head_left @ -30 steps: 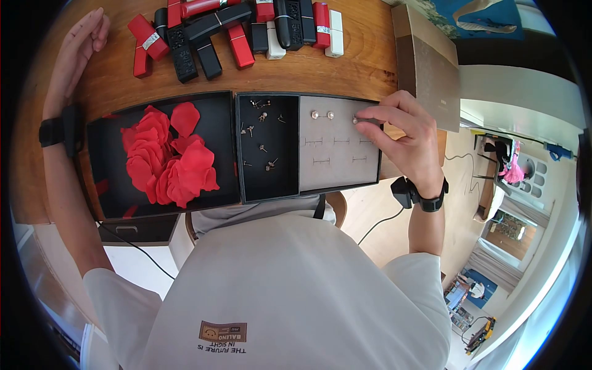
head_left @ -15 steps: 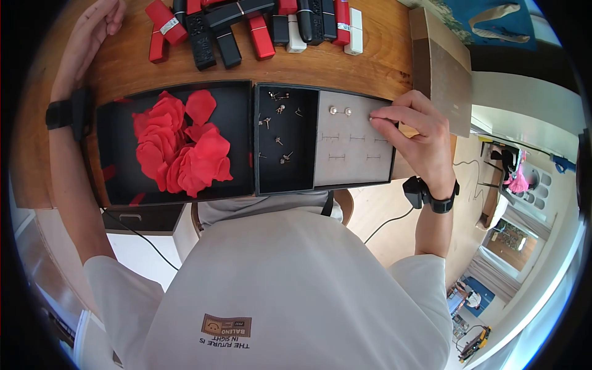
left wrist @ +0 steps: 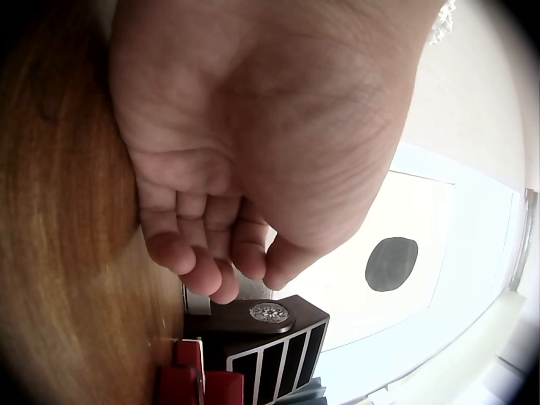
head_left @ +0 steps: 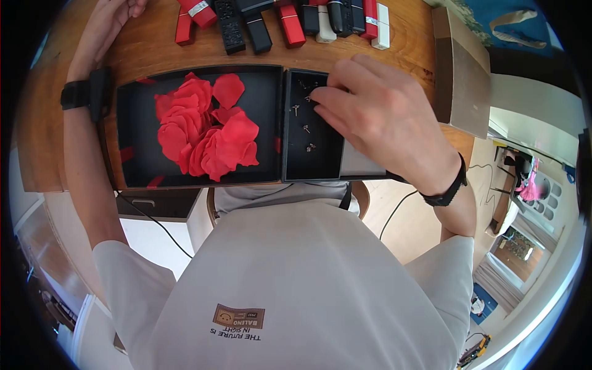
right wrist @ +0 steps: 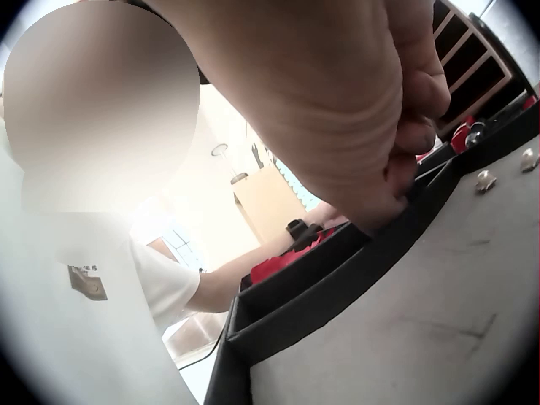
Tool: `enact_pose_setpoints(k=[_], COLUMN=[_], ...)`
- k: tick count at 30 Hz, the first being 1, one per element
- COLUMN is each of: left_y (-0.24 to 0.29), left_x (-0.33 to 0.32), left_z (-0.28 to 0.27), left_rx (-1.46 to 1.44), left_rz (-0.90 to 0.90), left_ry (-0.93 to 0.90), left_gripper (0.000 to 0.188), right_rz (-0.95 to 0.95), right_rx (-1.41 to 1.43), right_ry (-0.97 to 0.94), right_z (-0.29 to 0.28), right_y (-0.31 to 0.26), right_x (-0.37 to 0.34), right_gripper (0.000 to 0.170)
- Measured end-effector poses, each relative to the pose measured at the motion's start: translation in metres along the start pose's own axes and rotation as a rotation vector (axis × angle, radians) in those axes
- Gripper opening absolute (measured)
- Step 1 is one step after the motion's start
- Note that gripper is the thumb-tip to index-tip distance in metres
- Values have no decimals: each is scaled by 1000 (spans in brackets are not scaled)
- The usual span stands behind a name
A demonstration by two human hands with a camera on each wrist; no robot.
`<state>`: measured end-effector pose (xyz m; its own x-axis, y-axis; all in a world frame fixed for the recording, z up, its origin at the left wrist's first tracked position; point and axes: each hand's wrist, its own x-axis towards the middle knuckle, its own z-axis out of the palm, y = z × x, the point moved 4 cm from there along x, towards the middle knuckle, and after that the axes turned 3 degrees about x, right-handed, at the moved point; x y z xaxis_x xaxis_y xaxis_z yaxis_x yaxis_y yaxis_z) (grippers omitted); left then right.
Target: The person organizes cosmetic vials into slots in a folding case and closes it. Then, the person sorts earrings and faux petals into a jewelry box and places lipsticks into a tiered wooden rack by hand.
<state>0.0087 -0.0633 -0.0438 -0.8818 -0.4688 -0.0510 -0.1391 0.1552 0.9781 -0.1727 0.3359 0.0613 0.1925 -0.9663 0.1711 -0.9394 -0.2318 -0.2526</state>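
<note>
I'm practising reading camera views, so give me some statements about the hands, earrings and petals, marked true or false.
1. The right hand is at the dark compartment that holds small earrings. True.
2. The left hand grips an earring. False: its fingers hold nothing.
3. Two pearl studs show on the grey pad. True.
4. The red petals lie in that same compartment. False: they lie in the neighbouring black box.
5. The slim cases are all red. False: some are black or white.
</note>
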Motion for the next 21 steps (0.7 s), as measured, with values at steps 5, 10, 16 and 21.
enact_pose_setpoints(k=[5, 10, 16, 21], left_y=[40, 41, 38, 12], left_x=[-13, -13, -14, -4], left_z=[36, 38, 34, 14], left_rx=[-146, -150, -120, 61], left_rz=[71, 69, 34, 23], left_ry=[63, 65, 99, 5], left_gripper=[32, 33, 31, 36], right_rz=[-32, 43, 524, 616], right_rx=[-111, 80, 300, 410], right_ry=[-42, 20, -32, -52], right_z=[16, -4, -44, -31], right_y=[-9, -1, 19, 23], right_x=[9, 4, -46, -86], right_gripper=[6, 10, 8, 8])
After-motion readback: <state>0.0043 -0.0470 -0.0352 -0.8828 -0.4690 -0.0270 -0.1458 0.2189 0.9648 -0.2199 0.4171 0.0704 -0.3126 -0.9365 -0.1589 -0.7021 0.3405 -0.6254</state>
